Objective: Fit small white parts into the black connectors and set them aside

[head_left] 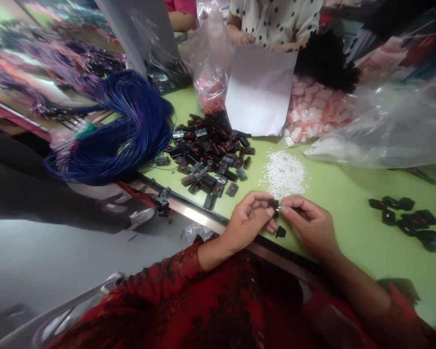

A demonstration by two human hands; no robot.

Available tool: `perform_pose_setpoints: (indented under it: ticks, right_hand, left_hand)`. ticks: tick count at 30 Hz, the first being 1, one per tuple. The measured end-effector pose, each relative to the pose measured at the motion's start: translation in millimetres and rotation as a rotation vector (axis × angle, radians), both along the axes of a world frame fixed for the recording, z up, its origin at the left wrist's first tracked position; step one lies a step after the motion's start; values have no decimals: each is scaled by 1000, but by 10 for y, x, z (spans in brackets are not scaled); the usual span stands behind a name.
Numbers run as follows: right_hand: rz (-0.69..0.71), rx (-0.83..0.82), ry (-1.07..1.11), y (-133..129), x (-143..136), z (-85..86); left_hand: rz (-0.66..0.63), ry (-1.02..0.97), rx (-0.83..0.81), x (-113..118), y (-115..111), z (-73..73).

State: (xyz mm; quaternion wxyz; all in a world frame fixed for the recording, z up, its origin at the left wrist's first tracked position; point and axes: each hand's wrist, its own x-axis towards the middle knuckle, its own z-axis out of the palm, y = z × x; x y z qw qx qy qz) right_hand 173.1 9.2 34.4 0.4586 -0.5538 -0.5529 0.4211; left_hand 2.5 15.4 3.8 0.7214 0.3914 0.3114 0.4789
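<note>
Near the table's front edge, my left hand (249, 218) pinches a small black plastic connector housing (273, 204) between thumb and fingers. My right hand (308, 223) is closed in a pinch on a tiny white plug (278, 209), which touches the housing's right side. Just below my fingers lies another small black piece (281, 232). Beyond my hands spreads a heap of tiny white plugs (285, 172). A larger pile of black connector housings (210, 155), some with red parts, sits to the left of it.
Blue wire bundles (131, 121) hang over the left edge. A white sheet (259, 92) stands behind the piles, beside a bag of pink parts (316, 109). Several black pieces (417, 218) lie at right. Across the table is a person in a dotted top (276, 22).
</note>
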Motion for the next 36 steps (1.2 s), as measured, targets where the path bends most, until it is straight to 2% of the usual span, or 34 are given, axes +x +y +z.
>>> perform_pose_setpoints:
  ticks: [8,15,18,20,24,27,30,36]
  right_hand:
    - [23,35,1,-9,23,-23]
    - [12,132,-116,-26,2,-29]
    - [7,160,-124,-32,0,-8]
    - [32,89,-56,-26,11,12]
    - [86,-214,207,2,49,44]
    - [137,-366,336,24,79,39]
    - [199,-416,365,39,106,16]
    - [270,-368,320,50,154,21]
  left_hand:
    - [36,57,100,-6,-32,-20]
    - [116,309,304,-30,-96,-27]
    - [130,316,329,-33,-95,-52]
    - [86,242,301,-36,-84,-74]
    - [-32,69,261,-50,-53,-94]
    - [-82,17,230,-65,-34,-69]
    - [-119,-22,156,-75,-18,-26]
    - [-119,-77,44,-65,12,-11]
